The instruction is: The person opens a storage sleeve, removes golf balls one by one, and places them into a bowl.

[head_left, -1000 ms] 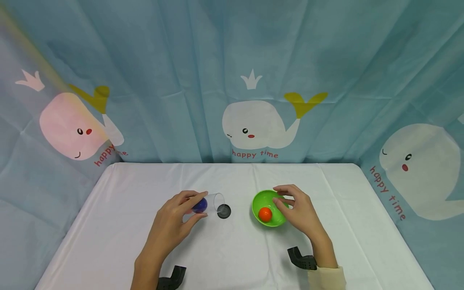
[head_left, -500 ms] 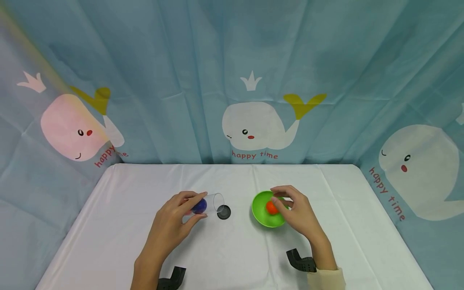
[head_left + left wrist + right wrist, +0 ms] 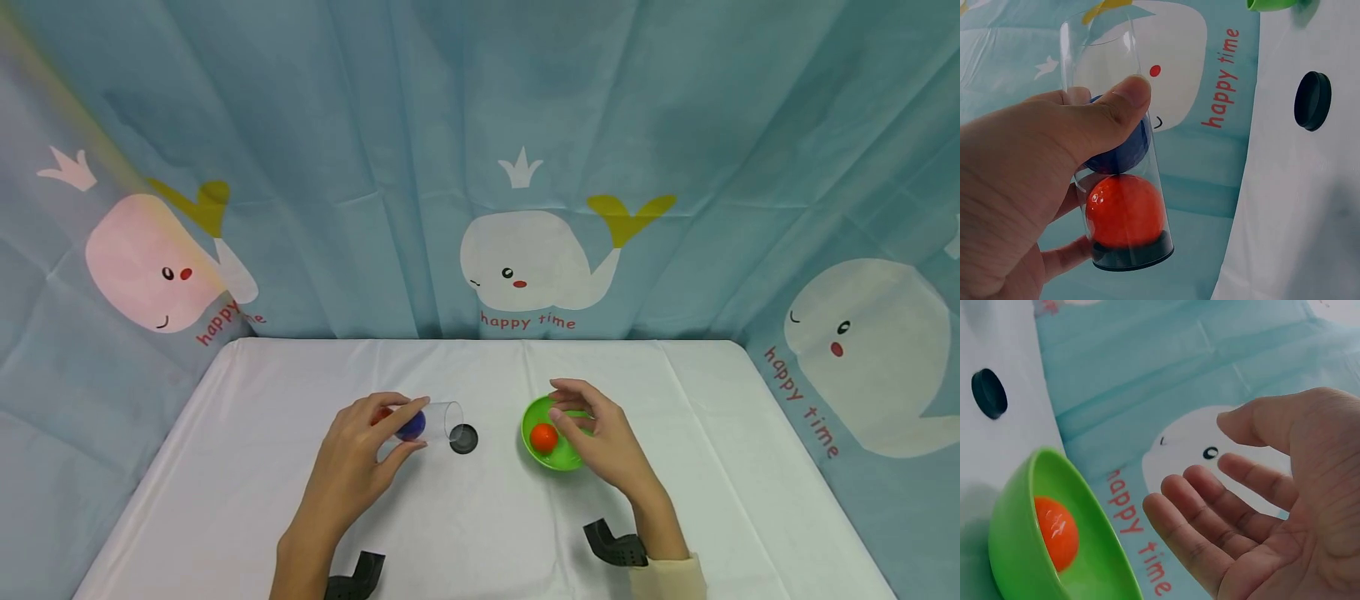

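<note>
My left hand (image 3: 358,442) grips a clear tube (image 3: 1107,59) with a black base, tilted so its open mouth points right in the head view. Inside it, an orange ball (image 3: 1125,211) sits at the base and a dark blue ball (image 3: 411,426) rests against it, partly covered by my thumb. My right hand (image 3: 603,437) hovers at the right side of a green bowl (image 3: 534,415), fingers loosely bent and apart, holding nothing. Another orange ball (image 3: 1057,533) lies in that bowl.
A round black cap (image 3: 463,438) lies on the white tablecloth (image 3: 480,517), just under the tube's mouth. Behind the table hangs a blue curtain (image 3: 360,167) with whale prints.
The orange ball in the bowl rolled right toward my right hand, then back left. My right hand has shifted slightly left. My left hand keeps its grip on the tube, nearly still.
</note>
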Demonstrator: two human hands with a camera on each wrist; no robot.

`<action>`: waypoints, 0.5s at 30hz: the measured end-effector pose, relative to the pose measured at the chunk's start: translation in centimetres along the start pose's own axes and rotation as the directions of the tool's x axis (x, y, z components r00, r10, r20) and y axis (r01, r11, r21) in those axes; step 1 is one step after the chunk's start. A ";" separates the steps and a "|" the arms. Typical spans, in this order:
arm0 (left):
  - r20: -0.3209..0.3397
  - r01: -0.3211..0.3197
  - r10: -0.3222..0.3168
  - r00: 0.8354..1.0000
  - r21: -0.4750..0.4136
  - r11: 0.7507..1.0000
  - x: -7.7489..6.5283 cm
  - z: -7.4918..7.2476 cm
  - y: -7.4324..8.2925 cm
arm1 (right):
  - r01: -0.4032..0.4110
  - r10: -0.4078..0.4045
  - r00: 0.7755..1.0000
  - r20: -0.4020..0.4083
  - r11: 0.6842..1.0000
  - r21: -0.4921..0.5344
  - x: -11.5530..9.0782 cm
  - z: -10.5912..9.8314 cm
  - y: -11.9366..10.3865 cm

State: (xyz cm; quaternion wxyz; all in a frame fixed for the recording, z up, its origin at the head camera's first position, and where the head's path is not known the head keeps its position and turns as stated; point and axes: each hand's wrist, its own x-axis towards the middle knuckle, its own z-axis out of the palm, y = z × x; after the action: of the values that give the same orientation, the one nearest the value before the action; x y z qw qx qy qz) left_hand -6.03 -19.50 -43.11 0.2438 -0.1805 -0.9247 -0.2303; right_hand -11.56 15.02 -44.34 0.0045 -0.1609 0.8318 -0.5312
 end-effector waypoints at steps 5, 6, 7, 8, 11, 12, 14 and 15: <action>-0.003 -0.008 0.008 1.000 0.011 1.000 0.0 0.0 0.2 | 0.006 -0.008 0.999 0.037 0.998 0.055 0.1 1.1 -0.7; -0.006 -0.012 0.012 1.000 0.013 1.000 0.1 0.0 0.2 | 0.009 -0.012 0.999 0.045 0.998 0.069 0.1 1.3 -0.8; -0.009 -0.017 0.017 1.000 0.015 1.000 0.1 0.0 0.2 | 0.013 -0.017 0.998 0.055 0.996 0.084 0.2 1.6 -1.0; -0.011 -0.022 0.022 1.000 0.018 1.000 0.1 0.0 0.3 | 0.019 -0.025 0.998 0.063 0.995 0.099 0.2 1.8 -1.1; -0.018 -0.032 0.032 0.999 0.023 0.999 0.2 0.0 0.4 | 0.047 -0.057 0.996 0.074 0.989 0.138 0.3 2.4 -1.2; -0.016 -0.032 0.033 0.999 0.026 0.999 0.2 0.0 0.5 | 0.053 -0.065 0.995 0.076 0.987 0.151 0.3 2.6 -1.2; -0.010 -0.028 0.028 1.000 0.032 0.999 0.2 0.0 0.6 | 0.061 -0.075 0.994 0.076 0.983 0.174 0.3 3.0 -1.2; -0.008 -0.026 0.027 1.000 0.035 0.999 0.3 0.0 0.6 | 0.064 -0.079 0.994 0.073 0.981 0.185 0.3 3.2 -1.3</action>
State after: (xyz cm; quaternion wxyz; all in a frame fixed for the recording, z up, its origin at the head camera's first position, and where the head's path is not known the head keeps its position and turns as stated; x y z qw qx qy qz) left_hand -5.94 -18.95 -42.73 0.2539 -0.1874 -0.9250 -0.2116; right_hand -10.96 11.64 -44.53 0.0335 -0.2109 0.7725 -0.5981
